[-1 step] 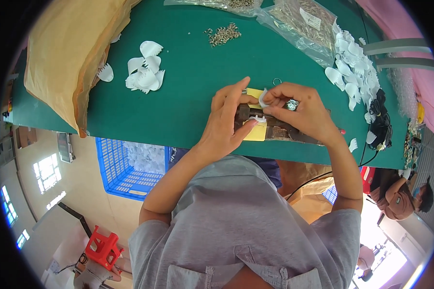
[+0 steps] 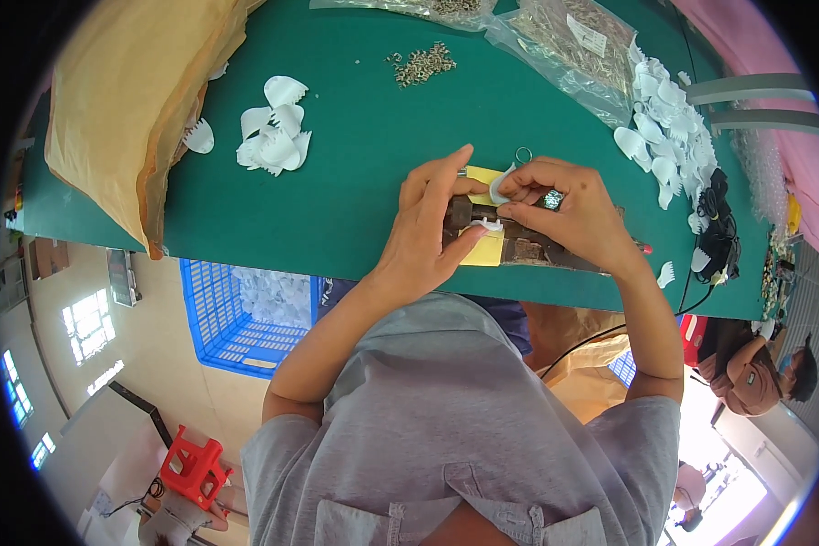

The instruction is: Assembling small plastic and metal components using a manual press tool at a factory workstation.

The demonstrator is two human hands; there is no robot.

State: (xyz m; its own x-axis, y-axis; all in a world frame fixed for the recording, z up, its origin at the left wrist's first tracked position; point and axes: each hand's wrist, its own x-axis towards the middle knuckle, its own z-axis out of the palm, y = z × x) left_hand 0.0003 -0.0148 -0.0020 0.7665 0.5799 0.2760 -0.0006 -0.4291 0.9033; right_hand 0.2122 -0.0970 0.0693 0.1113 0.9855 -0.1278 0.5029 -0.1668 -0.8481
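A dark metal fixture (image 2: 524, 251) with yellow patches (image 2: 482, 251) lies at the green table's near edge, between my hands. My left hand (image 2: 420, 227) rests at its left side, fingers apart, the thumb tip against a small white plastic part (image 2: 488, 225) seated in the fixture. In the thumb and fingers of my right hand (image 2: 573, 207) is a white curved plastic piece (image 2: 498, 188), held just above the far yellow patch. Its far end shows; the rest is covered by my fingers. A shiny round metal knob (image 2: 551, 198) shows beside my right hand.
Small metal pieces (image 2: 422, 64) lie in a heap at the far middle. White toothed plastic pieces form a pile (image 2: 277, 144) at left and a larger heap (image 2: 666, 136) at right. A brown paper bag (image 2: 123, 118), a clear bag (image 2: 569, 55) and black cable (image 2: 717, 223) flank the work area.
The white curved piece in my right hand has shifted and turned slightly, its far end now tilted a little to the right. My left hand has stayed in place.
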